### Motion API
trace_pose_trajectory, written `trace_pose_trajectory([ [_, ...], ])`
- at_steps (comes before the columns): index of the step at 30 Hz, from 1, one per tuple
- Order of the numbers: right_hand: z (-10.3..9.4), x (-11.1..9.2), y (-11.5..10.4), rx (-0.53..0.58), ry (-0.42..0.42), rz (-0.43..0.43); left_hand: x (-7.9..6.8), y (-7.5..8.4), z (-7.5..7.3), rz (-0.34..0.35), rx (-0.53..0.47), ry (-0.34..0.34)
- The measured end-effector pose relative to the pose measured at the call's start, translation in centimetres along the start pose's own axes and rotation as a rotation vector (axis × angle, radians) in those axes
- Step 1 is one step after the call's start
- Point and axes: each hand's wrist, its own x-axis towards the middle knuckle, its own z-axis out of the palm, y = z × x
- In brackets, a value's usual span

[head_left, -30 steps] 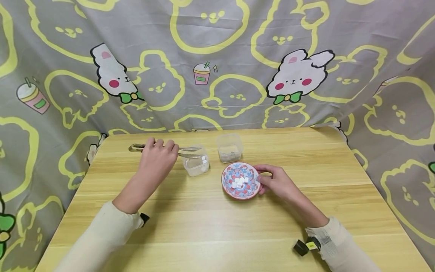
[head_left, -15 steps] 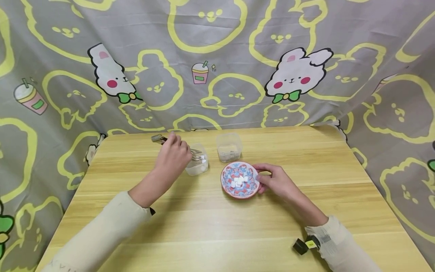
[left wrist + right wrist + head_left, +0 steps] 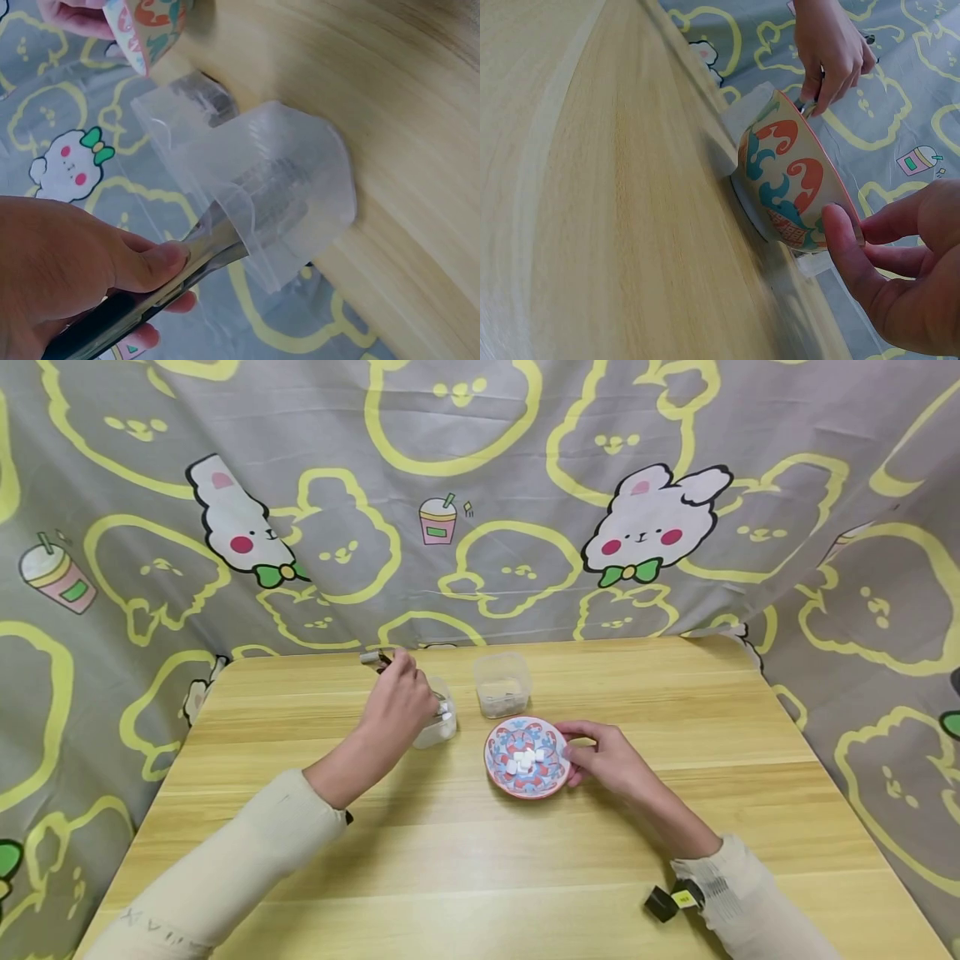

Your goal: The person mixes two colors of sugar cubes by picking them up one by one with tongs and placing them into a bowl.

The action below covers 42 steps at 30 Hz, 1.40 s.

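My left hand (image 3: 399,700) grips metal tongs (image 3: 196,251), thumb on one arm. The tongs' ends reach down inside a clear plastic container (image 3: 431,739), where a few small white pieces (image 3: 447,717) show. My right hand (image 3: 613,762) pinches the rim of a patterned red, blue and white bowl (image 3: 498,782), thumb outside in the right wrist view. Several white cubes (image 3: 525,764) lie in the middle of the bowl, which rests upright on the table. Whether the tongs have a piece between their ends is hidden by the hand and the cloudy plastic.
A second clear container (image 3: 502,681) stands behind the bowl, to the right of the first. The wooden table (image 3: 465,877) ends at a patterned grey curtain (image 3: 517,485). A black device (image 3: 662,904) is attached near my right sleeve.
My left hand has moved right and the tongs have tipped from nearly level to steeper, their ends going down into the left container. The right hand and bowl have stayed in place.
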Motion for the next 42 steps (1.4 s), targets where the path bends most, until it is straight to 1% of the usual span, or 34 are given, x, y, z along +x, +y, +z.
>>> trace_pose_trajectory([
  [3,0.1,0.0,0.1,0.003,0.001,0.007,0.3,0.0,-0.2,0.009,0.005,-0.021],
  [8,0.2,-0.1,0.0,0.0,0.001,0.0,0.7,-0.2,-0.2,0.016,0.009,-0.026],
  [11,0.2,-0.1,0.0,0.014,0.0,0.001,0.9,-0.3,0.1,0.027,0.01,-0.031],
  [14,0.2,-0.1,0.0,0.025,-0.006,-0.002,0.9,-0.5,0.5,0.035,0.011,-0.017],
  [20,0.3,-0.1,-0.1,0.031,-0.005,-0.008,0.3,-0.7,1.5,0.031,0.031,0.078],
  [24,0.3,-0.2,-0.2,0.027,-0.003,0.003,-0.4,-1.0,2.3,0.028,0.045,0.128],
  [27,0.3,-0.2,-0.2,0.031,0.003,0.021,-1.0,-1.3,2.9,0.013,0.04,0.168],
  [32,0.2,-0.3,-0.3,0.041,-0.001,0.015,-2.1,-2.0,3.8,-0.04,-0.008,0.244],
  [35,0.2,-0.3,-0.3,0.04,0.0,0.011,-2.7,-2.3,4.0,-0.071,-0.061,0.307],
  [38,0.2,-0.3,-0.3,0.034,0.003,0.008,-3.3,-2.5,4.0,-0.092,-0.104,0.368],
  [42,0.2,-0.2,-0.3,0.032,0.004,0.009,-3.9,-2.8,3.8,-0.121,-0.114,0.417],
])
